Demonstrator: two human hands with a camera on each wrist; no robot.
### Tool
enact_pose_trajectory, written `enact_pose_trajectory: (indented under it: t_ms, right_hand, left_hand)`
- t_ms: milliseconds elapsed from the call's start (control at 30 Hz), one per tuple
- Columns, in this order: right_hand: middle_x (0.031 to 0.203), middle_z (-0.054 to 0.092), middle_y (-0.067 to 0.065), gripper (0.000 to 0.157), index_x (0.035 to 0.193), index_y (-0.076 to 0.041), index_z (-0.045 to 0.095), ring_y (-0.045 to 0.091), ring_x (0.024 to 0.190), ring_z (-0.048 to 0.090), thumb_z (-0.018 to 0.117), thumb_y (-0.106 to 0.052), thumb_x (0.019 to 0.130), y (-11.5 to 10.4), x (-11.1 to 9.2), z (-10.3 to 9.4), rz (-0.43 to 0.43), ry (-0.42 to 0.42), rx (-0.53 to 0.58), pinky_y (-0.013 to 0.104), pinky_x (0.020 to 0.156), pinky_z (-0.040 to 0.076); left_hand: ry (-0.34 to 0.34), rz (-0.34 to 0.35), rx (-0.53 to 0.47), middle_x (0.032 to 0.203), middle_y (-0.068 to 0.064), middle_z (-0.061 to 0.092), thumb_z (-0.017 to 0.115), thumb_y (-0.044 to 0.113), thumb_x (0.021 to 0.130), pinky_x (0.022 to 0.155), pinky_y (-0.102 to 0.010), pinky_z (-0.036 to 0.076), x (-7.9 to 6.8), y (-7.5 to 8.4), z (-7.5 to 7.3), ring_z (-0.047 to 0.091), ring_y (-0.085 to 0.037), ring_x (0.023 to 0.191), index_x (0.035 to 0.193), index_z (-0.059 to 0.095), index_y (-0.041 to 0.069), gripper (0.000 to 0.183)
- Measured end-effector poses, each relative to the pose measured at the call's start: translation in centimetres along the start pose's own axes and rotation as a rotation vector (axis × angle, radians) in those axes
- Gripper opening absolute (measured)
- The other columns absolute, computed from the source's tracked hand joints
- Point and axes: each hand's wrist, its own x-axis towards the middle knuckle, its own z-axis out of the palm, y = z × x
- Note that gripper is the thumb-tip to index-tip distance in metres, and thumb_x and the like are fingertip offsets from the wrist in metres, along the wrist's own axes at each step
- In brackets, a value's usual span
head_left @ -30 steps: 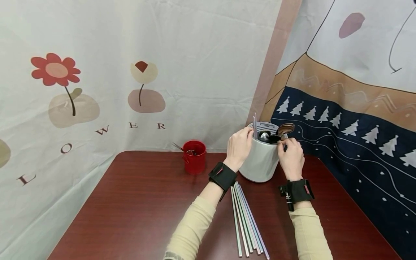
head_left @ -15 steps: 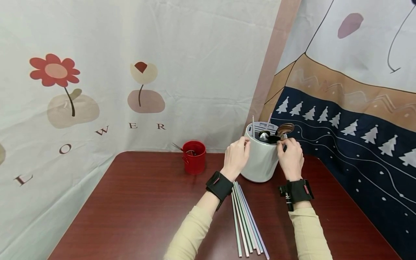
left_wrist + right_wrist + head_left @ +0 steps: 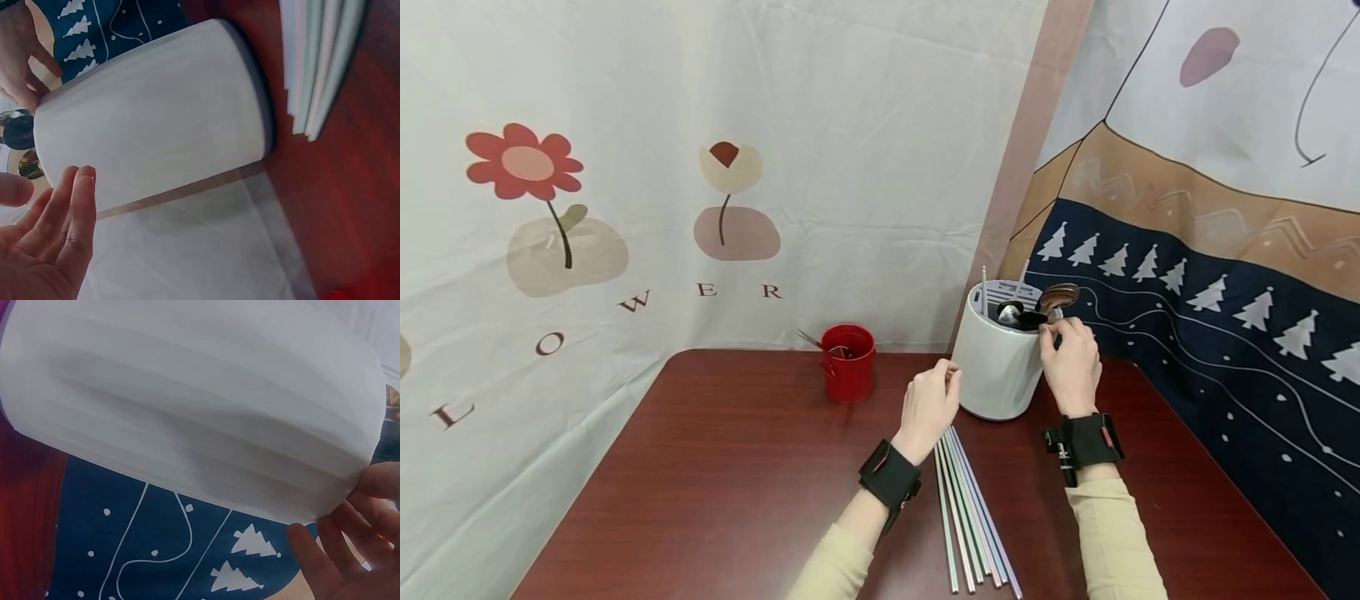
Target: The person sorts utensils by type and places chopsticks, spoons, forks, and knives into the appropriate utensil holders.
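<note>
The left hand [image 3: 928, 407] holds nothing; its fingers are gently bent, with a gap between them and the thumb, and it hovers just to the left of a white holder [image 3: 1000, 375], apart from its wall. The right hand [image 3: 1071, 367] grips the holder at the right side of its rim, the thumb on the near wall and the fingers bent around the edge.

The holder stands upright on the tabletop [image 3: 737, 467], toward the far edge. A slotted insert fills the back of its top, where two thin pale sticks [image 3: 984, 292] poke up, one straight and one leaning right. At the front sit a silver spoon [image 3: 1009, 315] and a dark spoon [image 3: 1032, 321], and a brown spoon [image 3: 1060, 294] sticks out past the right rim.

Below the left hand, a bunch of loose straws [image 3: 973, 512] in pale green, pink and lilac lies on the tabletop, close together at the far end and fanned out toward the person. A red cup [image 3: 848, 364] stands to the left of the holder, well apart from it, with a thin metal handle leaning out over its left rim.

Each wrist wears a black strap [image 3: 1092, 439], above pale yellow sleeves [image 3: 1116, 537]. Behind hangs a light cloth [image 3: 865, 125] printed with flowers and letters; to the right, a navy cloth [image 3: 1195, 367] shows white trees.
</note>
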Motion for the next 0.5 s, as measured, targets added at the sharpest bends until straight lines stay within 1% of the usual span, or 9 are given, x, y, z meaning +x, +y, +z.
enact_pose_trajectory:
  t_ms: [167, 367, 500]
  right_hand:
    - [0.104, 0.061, 0.020, 0.025, 0.095, 0.004, 0.066, 0.039, 0.099, 0.054, 0.054, -0.018, 0.096, 0.0, 0.0, 0.0, -0.004, 0.002, 0.001, 0.054, 0.079, 0.045]
    - [0.103, 0.061, 0.020, 0.026, 0.095, 0.004, 0.066, 0.038, 0.099, 0.054, 0.053, -0.019, 0.096, 0.0, 0.0, 0.0, -0.003, -0.006, 0.006, 0.054, 0.079, 0.046]
    - [0.104, 0.060, 0.020, 0.026, 0.096, 0.004, 0.066, 0.038, 0.100, 0.054, 0.053, -0.019, 0.096, 0.0, 0.0, 0.0, 0.001, -0.010, 0.012, 0.054, 0.080, 0.046]
  left_hand:
    - [-0.040, -0.068, -0.013, 0.082, -0.003, 0.073, 0.055, 0.018, 0.095, 0.054, -0.018, 0.042, -1.7, -0.6, 0.1, 0.063, -0.014, 0.062, 0.097, 0.067, 0.010, 0.014]
    - [-0.105, -0.159, -0.050, 0.080, -0.003, 0.072, 0.056, 0.018, 0.095, 0.054, -0.017, 0.040, -3.2, -1.1, 0.3, 0.061, -0.012, 0.060, 0.095, 0.067, 0.010, 0.014]
    - [-0.113, -0.179, -0.058, 0.078, -0.004, 0.072, 0.058, 0.015, 0.093, 0.053, -0.017, 0.039, -3.9, -1.1, 0.2, 0.058, -0.012, 0.058, 0.092, 0.067, 0.009, 0.011]
